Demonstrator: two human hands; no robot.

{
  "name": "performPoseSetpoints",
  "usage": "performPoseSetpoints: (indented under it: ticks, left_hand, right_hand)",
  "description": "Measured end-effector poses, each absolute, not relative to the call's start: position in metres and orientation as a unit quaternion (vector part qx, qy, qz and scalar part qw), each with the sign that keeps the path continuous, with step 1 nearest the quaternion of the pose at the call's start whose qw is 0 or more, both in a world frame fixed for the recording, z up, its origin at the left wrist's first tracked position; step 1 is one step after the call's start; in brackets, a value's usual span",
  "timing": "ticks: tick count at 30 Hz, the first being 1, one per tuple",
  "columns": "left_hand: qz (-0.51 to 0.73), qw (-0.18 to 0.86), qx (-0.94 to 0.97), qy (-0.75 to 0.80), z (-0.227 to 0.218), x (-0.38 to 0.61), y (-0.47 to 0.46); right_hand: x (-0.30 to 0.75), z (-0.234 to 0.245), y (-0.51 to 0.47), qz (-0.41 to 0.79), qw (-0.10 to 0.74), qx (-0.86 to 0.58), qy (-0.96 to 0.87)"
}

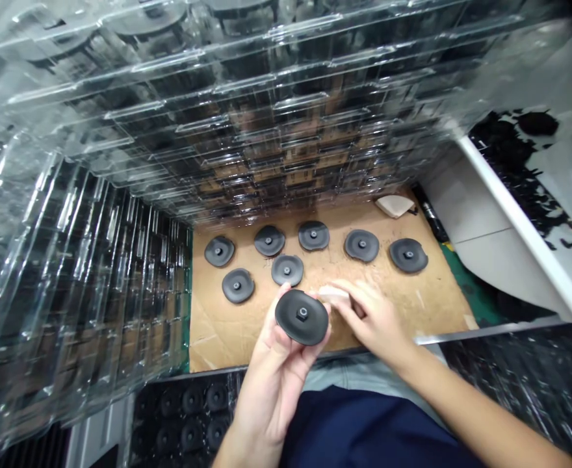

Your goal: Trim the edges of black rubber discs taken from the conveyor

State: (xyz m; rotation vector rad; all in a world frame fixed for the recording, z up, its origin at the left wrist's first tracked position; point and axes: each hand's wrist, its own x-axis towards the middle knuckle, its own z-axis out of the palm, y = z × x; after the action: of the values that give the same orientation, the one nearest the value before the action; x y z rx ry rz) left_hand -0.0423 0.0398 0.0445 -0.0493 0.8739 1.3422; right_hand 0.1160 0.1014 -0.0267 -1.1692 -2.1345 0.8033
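My left hand (271,370) is closed around a dark grey rubber disc (301,316) with a small hub in its middle, held up above the near edge of a brown cardboard sheet (222,331). Just right of it, my right hand (371,315) pinches a small whitish block (333,294) against the disc's rim. Several matching discs lie flat on the cardboard beyond my hands, among them one at the far left (219,251), one in the middle (287,270) and one at the far right (408,255).
Tall stacks of clear plastic trays (247,117) wall in the back and the left (71,273). A dark tray of more discs (188,406) sits low at the near left. A white bin with black scraps (524,169) stands at the right. A pale cloth (394,205) lies at the cardboard's far right.
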Motion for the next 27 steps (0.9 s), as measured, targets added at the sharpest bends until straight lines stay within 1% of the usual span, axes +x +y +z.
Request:
performPoseSetpoints:
  ticks: [4,6,8,10,12,13,14,17,18,21,22,23,26,27]
  left_hand:
    - [0.599,0.69,-0.01,0.406,0.044,-0.043,0.042]
    - [0.594,0.69,0.005,0.415,0.043,-0.043,0.043]
    - [0.594,0.687,0.027,0.418,0.043,-0.041,0.043]
    - [0.596,0.685,0.049,0.416,0.044,-0.037,0.042]
    - [0.585,0.693,0.057,0.417,0.045,-0.035,0.041]
    - [0.58,0.696,0.057,0.42,0.046,-0.035,0.04]
    - [0.576,0.696,0.055,0.425,0.046,-0.035,0.04]
    - [0.58,0.681,0.047,0.445,0.05,-0.036,0.04]
    - [0.577,0.681,0.043,0.449,0.052,-0.036,0.041]
    - [0.56,0.692,0.051,0.452,0.056,-0.036,0.042]
    - [0.559,0.694,0.057,0.45,0.056,-0.037,0.042]
    - [0.562,0.693,0.059,0.447,0.056,-0.038,0.041]
    - [0.555,0.698,0.05,0.449,0.054,-0.042,0.039]
    - [0.549,0.7,0.048,0.455,0.053,-0.042,0.038]
  right_hand:
    - [0.114,-0.022,0.09,0.335,0.28,-0.379,-0.816]
    - [0.115,-0.01,0.095,0.339,0.286,-0.39,-0.807]
    - [0.112,0.013,0.102,0.336,0.31,-0.42,-0.784]
    - [0.106,0.044,0.106,0.335,0.352,-0.421,-0.766]
    - [0.098,0.07,0.103,0.346,0.403,-0.358,-0.768]
    - [0.094,0.08,0.101,0.362,0.41,-0.324,-0.772]
    - [0.091,0.087,0.099,0.387,0.399,-0.295,-0.777]
    - [0.086,0.095,0.097,0.456,0.314,-0.268,-0.788]
    - [0.085,0.095,0.097,0.451,0.31,-0.273,-0.791]
    - [0.084,0.091,0.096,0.363,0.393,-0.294,-0.792]
    - [0.085,0.09,0.094,0.351,0.411,-0.286,-0.791]
    - [0.087,0.09,0.092,0.361,0.412,-0.27,-0.792]
    - [0.093,0.091,0.088,0.447,0.341,-0.241,-0.791]
    - [0.093,0.092,0.088,0.452,0.328,-0.25,-0.791]
